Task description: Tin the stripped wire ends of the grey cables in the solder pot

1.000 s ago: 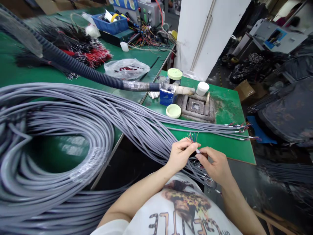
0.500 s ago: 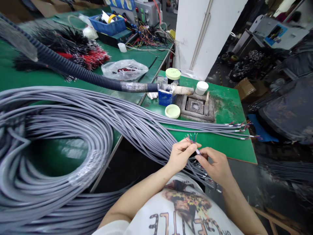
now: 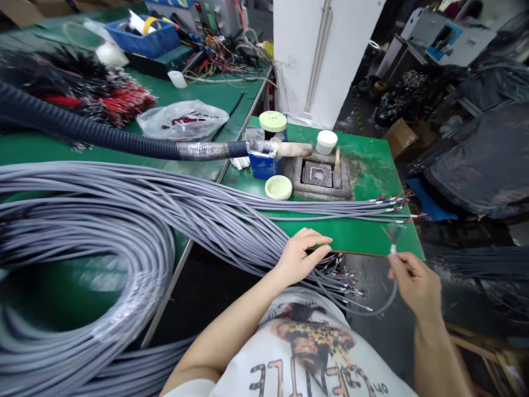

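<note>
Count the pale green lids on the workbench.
2. One caps the dark jar behind the blue box: upper lid. The other, seemingly upturned, lies in front of that box: lower lid. Clutter may hide more.

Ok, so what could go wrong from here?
The cable in your right hand curves back towards the loose wire ends by your shirt, so it might snag. Some cable ends on the board poke past its right edge and could get brushed. The bundle runs close to the pale lid, so a tug might knock it.
</note>
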{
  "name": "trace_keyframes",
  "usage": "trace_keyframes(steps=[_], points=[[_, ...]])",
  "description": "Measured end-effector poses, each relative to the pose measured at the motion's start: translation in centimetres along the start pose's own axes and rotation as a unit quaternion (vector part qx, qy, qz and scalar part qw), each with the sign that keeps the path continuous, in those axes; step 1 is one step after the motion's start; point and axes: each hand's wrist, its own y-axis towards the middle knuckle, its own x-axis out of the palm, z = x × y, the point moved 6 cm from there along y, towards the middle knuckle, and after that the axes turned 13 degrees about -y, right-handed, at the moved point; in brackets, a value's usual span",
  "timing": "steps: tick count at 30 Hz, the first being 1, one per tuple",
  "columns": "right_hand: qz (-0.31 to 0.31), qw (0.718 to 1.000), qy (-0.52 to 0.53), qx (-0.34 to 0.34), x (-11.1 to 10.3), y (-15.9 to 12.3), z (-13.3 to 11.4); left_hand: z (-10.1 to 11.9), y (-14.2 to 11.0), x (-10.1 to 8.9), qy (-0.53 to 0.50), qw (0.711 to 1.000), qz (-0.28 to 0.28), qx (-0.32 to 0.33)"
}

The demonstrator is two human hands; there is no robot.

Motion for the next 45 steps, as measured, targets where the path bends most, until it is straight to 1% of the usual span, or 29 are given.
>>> trace_keyframes(steps=[1, 3, 4, 5, 6, 7, 8, 9, 10, 11, 12, 13, 14, 15, 16, 17, 18, 19, 20, 21, 22, 24, 26, 28, 30, 33, 36, 39, 45], points=[[-0.023, 0.997, -0.060, 0.033, 0.1, -0.5, 2.9, -0.3, 0.4, -0.1, 0.070, 0.997, -0.013, 0.016], [-0.125, 0.978, -0.149, 0.069, 1.0, -1.8, 7.4, -1.2, 1.6, 0.1, 0.215, 0.975, -0.039, 0.036], [-0.163, 0.969, -0.169, 0.079, 1.4, -2.6, 8.6, -1.8, 2.3, 0.4, 0.282, 0.958, -0.047, 0.036], [-0.196, 0.965, -0.160, 0.075, 1.9, -3.3, 8.9, -2.4, 3.1, 0.6, 0.339, 0.939, -0.049, 0.033], [-0.221, 0.964, -0.129, 0.067, 2.5, -3.9, 8.4, -2.9, 3.9, 1.0, 0.385, 0.921, -0.050, 0.027], [-0.244, 0.966, -0.070, 0.048, 3.2, -4.4, 7.0, -3.3, 4.6, 1.4, 0.420, 0.906, -0.051, 0.020], [-0.267, 0.963, 0.005, 0.028, 4.1, -4.8, 5.0, -3.6, 5.3, 1.8, 0.445, 0.894, -0.054, 0.016], [-0.294, 0.952, 0.084, 0.023, 5.0, -4.9, 2.9, -3.6, 5.8, 2.3, 0.459, 0.886, -0.060, 0.016], [-0.328, 0.929, 0.169, 0.016, 6.0, -4.8, 0.5, -3.5, 6.0, 2.7, 0.465, 0.883, -0.066, 0.021], [-0.348, 0.904, 0.249, 0.011, 6.8, -4.4, -1.8, -3.1, 6.1, 3.0, 0.462, 0.884, -0.071, 0.032], [-0.351, 0.879, 0.322, 0.013, 7.4, -3.6, -3.7, -2.4, 5.9, 3.2, 0.452, 0.888, -0.073, 0.047], [-0.334, 0.858, 0.388, 0.032, 7.8, -2.4, -5.0, -1.6, 5.5, 3.2, 0.438, 0.894, -0.070, 0.065], [-0.290, 0.843, 0.450, 0.059, 7.7, -1.0, -5.6, -0.7, 4.9, 3.1, 0.421, 0.901, -0.065, 0.081], [-0.219, 0.835, 0.498, 0.085, 7.2, 0.6, -5.7, 0.1, 4.1, 2.8, 0.404, 0.908, -0.062, 0.094], [-0.145, 0.829, 0.531, 0.097, 6.4, 1.9, -5.6, 0.7, 3.1, 2.7, 0.389, 0.913, -0.071, 0.102], [-0.073, 0.830, 0.544, 0.096, 5.2, 3.0, -5.4, 1.1, 2.1, 2.5, 0.379, 0.916, -0.085, 0.103], [-0.019, 0.839, 0.538, 0.083, 4.0, 3.7, -5.4, 1.4, 1.1, 2.4, 0.371, 0.918, -0.099, 0.100], [0.008, 0.856, 0.514, 0.057, 2.8, 4.1, -5.8, 1.5, 0.2, 2.2, 0.359, 0.922, -0.111, 0.095], [0.004, 0.879, 0.475, 0.023, 1.9, 4.2, -6.6, 1.5, -0.5, 2.1, 0.337, 0.930, -0.121, 0.080], [-0.027, 0.903, 0.428, -0.018, 1.4, 4.0, -7.7, 1.4, -1.1, 2.0, 0.299, 0.943, -0.132, 0.062], [-0.072, 0.921, 0.377, -0.061, 1.2, 3.5, -9.0, 1.3, -1.6, 1.8, 0.247, 0.959, -0.136, 0.042], [-0.155, 0.936, 0.284, -0.139, 1.4, 2.1, -11.5, 1.2, -1.9, 1.2, 0.117, 0.987, -0.113, -0.003], [-0.189, 0.939, 0.216, -0.188, 1.8, 0.9, -13.3, 1.0, -1.8, 0.0, -0.007, 0.998, -0.043, -0.044], [-0.194, 0.942, 0.168, -0.215, 2.2, 0.1, -14.5, 0.6, -1.6, -1.5, -0.100, 0.991, 0.050, -0.077], [-0.194, 0.942, 0.135, -0.237, 2.6, -0.4, -15.4, 0.3, -1.5, -2.9, -0.180, 0.970, 0.127, -0.099], [-0.192, 0.937, 0.106, -0.273, 2.9, -0.7, -16.3, 0.2, -1.4, -4.3, -0.269, 0.938, 0.196, -0.098], [-0.196, 0.930, 0.091, -0.298, 3.1, -0.8, -16.8, 0.4, -1.1, -5.1, -0.319, 0.918, 0.226, -0.074], [-0.198, 0.927, 0.077, -0.310, 3.3, -0.9, -17.0, 0.5, -0.7, -5.4, -0.344, 0.907, 0.234, -0.071], [-0.196, 0.924, 0.062, -0.322, 3.6, -0.9, -17.1, 0.6, -0.3, -5.4, -0.345, 0.908, 0.220, -0.093]])
